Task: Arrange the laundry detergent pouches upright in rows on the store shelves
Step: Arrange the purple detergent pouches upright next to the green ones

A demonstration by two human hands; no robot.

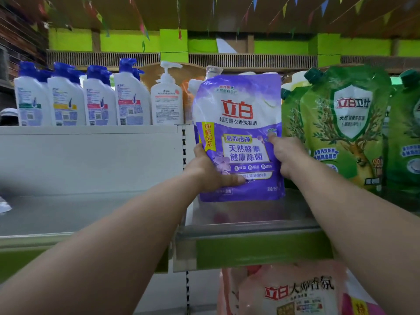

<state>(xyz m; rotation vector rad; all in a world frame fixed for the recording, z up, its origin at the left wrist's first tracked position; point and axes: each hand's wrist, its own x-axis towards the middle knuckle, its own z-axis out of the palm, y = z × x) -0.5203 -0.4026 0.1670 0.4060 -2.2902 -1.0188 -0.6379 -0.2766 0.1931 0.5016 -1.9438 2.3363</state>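
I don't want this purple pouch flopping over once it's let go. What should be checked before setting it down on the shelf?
1. Grip on both sides: ok. The left hand and right hand each hold an edge of the purple pouch.
2. Pouch upright, label forward: ok.
3. Bottom resting on the shelf: not ok, it looks to be held above it.
4. Free spot below: ok, bare shelf shows under the pouch.
5. Neighbour for support: ok, green pouches stand upright just to the right.
6. Room behind the pouch: cannot tell, it hides that space.
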